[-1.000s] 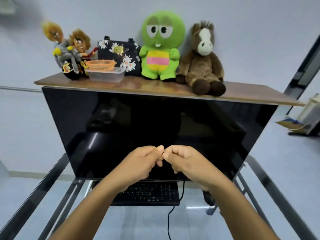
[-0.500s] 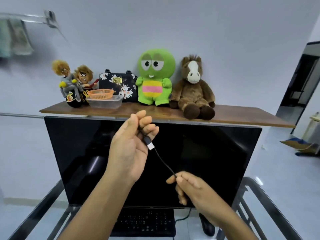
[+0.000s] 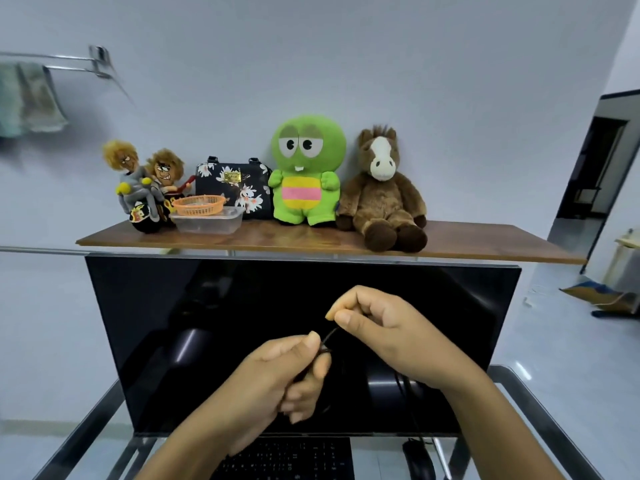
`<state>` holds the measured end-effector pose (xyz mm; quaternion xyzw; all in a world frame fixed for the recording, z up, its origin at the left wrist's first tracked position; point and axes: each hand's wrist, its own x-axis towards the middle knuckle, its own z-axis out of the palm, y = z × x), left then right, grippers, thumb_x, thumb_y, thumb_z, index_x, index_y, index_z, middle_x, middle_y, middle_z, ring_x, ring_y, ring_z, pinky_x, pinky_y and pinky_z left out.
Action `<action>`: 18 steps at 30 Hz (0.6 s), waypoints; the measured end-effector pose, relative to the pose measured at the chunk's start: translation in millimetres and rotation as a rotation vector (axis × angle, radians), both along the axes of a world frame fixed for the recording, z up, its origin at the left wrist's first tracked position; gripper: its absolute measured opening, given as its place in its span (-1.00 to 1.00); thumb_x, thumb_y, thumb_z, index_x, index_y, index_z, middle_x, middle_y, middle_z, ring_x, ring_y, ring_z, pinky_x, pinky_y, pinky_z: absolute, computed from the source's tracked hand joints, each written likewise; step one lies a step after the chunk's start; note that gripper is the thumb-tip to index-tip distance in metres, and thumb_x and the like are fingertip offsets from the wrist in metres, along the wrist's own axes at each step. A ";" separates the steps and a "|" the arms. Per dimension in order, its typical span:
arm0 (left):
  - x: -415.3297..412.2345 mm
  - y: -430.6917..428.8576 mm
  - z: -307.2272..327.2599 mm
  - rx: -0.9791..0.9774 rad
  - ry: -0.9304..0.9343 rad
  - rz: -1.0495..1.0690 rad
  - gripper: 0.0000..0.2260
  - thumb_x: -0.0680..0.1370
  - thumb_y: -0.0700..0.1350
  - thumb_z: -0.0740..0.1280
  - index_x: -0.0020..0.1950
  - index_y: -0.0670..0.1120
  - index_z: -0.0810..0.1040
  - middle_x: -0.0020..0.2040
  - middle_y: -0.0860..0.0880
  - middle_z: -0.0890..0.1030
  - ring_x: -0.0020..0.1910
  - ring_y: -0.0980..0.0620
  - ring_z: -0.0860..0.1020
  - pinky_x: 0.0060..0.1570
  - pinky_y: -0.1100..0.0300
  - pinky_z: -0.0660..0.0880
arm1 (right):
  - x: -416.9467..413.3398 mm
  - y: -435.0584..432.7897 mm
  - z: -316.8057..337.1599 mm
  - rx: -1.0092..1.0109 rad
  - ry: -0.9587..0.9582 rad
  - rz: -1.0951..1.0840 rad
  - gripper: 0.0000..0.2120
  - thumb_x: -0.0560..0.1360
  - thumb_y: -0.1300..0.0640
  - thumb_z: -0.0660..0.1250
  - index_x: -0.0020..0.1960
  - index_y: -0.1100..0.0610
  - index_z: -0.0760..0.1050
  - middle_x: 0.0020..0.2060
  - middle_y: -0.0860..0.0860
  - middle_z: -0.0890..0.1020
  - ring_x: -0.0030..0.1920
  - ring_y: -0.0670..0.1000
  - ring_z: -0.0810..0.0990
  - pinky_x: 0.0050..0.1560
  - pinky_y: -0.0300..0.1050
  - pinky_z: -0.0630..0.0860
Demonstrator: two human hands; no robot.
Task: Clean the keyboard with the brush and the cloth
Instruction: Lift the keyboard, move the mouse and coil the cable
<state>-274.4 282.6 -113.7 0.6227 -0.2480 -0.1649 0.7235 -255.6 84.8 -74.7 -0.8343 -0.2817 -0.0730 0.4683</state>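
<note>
Down drops the left hand (image 3: 277, 379), fist curled around the black cable (image 3: 330, 335); right hand (image 3: 391, 327) rises, pinching the same cable.

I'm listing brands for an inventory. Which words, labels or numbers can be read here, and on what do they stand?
No text here can be read with certainty.
Gold plate on the floral handbag: lettering too small to read.
Red and yellow marks on the doll's black base: blurred.
Key legends on the keyboard: too small.

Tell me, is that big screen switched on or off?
Off, it appears: the screen is black all over, showing only dim reflections and no picture.
</note>
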 end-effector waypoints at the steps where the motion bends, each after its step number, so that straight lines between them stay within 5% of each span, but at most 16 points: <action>1: -3.5 1.0 5.7 -0.183 0.103 -0.042 -0.67 0.59 0.08 0.23 -0.24 -0.13 0.47 -0.48 0.00 0.23 -0.52 0.07 0.19 -0.46 0.21 0.30 | 1.5 1.1 -0.2 0.033 0.001 0.013 -0.86 0.60 0.04 0.25 -0.03 0.01 0.58 -0.25 0.01 0.57 -0.22 0.06 0.51 -0.15 -0.03 0.47; 4: -6.5 -2.7 28.0 -0.741 0.237 0.027 -0.70 0.63 0.02 0.21 -0.21 -0.11 0.51 -0.50 0.07 0.25 -0.56 0.14 0.24 -0.52 0.27 0.33 | 6.5 5.9 -15.0 0.145 0.085 0.021 -0.77 0.63 0.01 0.14 -0.01 0.00 0.57 -0.38 -0.01 0.38 -0.34 0.06 0.30 -0.29 0.00 0.27; 7: 2.2 -10.3 51.8 -0.898 0.128 0.397 -0.74 0.61 0.02 0.19 -0.12 -0.12 0.55 -0.49 0.10 0.35 -0.54 0.17 0.32 -0.48 0.31 0.41 | 4.9 18.8 -38.4 0.076 0.161 0.033 -0.76 0.65 0.05 0.10 0.07 -0.01 0.55 -0.40 -0.06 0.36 -0.37 0.03 0.29 -0.33 -0.04 0.25; 9: 16.3 -11.9 54.3 -0.703 -0.120 0.607 -0.76 0.59 -0.01 0.22 -0.08 -0.14 0.57 -0.45 0.04 0.50 -0.48 0.13 0.46 -0.37 0.29 0.51 | -1.9 28.0 -46.1 -0.056 0.161 0.039 -0.77 0.66 0.06 0.12 0.12 -0.01 0.55 -0.44 -0.20 0.45 -0.42 -0.19 0.36 -0.34 -0.28 0.30; 11: 31.7 -6.7 43.5 -0.110 -0.535 0.794 -0.79 0.59 -0.06 0.26 -0.16 -0.11 0.59 -0.39 0.01 0.62 -0.40 0.12 0.57 -0.25 0.32 0.52 | -7.1 33.6 -44.6 -0.198 0.080 0.026 -0.78 0.64 0.06 0.15 0.15 0.00 0.55 -0.29 -0.32 0.55 -0.24 -0.31 0.51 -0.23 -0.43 0.38; 14: 43.8 2.4 16.4 0.747 -0.782 0.626 -0.72 0.58 -0.01 0.27 -0.31 -0.06 0.46 -0.40 0.02 0.61 -0.39 0.14 0.57 -0.28 0.23 0.48 | -8.1 30.0 -28.9 -0.290 -0.092 -0.020 -0.85 0.59 0.06 0.25 0.06 0.00 0.59 -0.11 -0.13 0.59 -0.11 -0.14 0.57 -0.05 -0.21 0.52; 16: 36.7 5.6 2.5 0.745 -0.570 0.416 -0.70 0.62 -0.01 0.20 -0.28 -0.06 0.47 -0.41 -0.05 0.61 -0.40 0.03 0.59 -0.28 0.15 0.51 | -5.6 21.1 -16.2 -0.283 -0.127 -0.023 -0.91 0.53 0.09 0.34 -0.03 0.00 0.62 -0.18 -0.08 0.57 -0.24 -0.06 0.56 -0.14 -0.15 0.54; 18: 23.5 8.5 -5.9 0.476 -0.296 0.212 -0.66 0.66 0.00 0.13 -0.20 -0.14 0.51 -0.47 -0.11 0.58 -0.44 -0.08 0.56 -0.22 0.09 0.55 | -1.7 12.1 -4.3 -0.265 -0.120 0.018 -0.93 0.50 0.10 0.40 -0.05 -0.01 0.65 -0.21 -0.03 0.58 -0.26 -0.05 0.55 -0.17 -0.17 0.52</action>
